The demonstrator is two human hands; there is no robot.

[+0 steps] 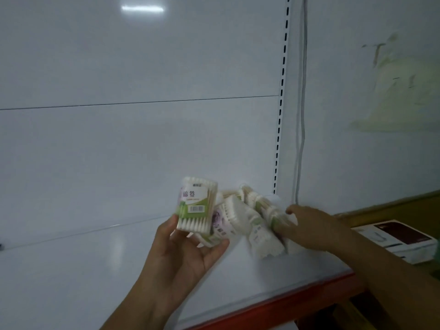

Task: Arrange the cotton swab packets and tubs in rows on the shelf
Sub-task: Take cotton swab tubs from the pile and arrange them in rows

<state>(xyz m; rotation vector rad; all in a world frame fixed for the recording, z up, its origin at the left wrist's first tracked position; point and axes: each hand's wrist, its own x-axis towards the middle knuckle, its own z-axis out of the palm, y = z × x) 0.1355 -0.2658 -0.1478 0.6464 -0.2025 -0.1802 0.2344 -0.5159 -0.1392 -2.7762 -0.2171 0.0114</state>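
Observation:
My left hand [183, 256] holds a clear tub of cotton swabs [196, 206] with a green and white label, lifted above the white shelf [95, 270]. A second pack with a purple print [220, 225] lies under it, against my fingers. To the right, a loose pile of cotton swab packets [259, 220] lies on the shelf near its right end. My right hand [309, 227] rests on the right side of that pile, its fingers spread over the packets.
The shelf has a white back panel, a slotted upright [281, 110] at the right and a red front edge [273, 303]. A white cable [300, 139] hangs beside the upright. A white and dark red box [400, 239] lies to the right, beyond the shelf.

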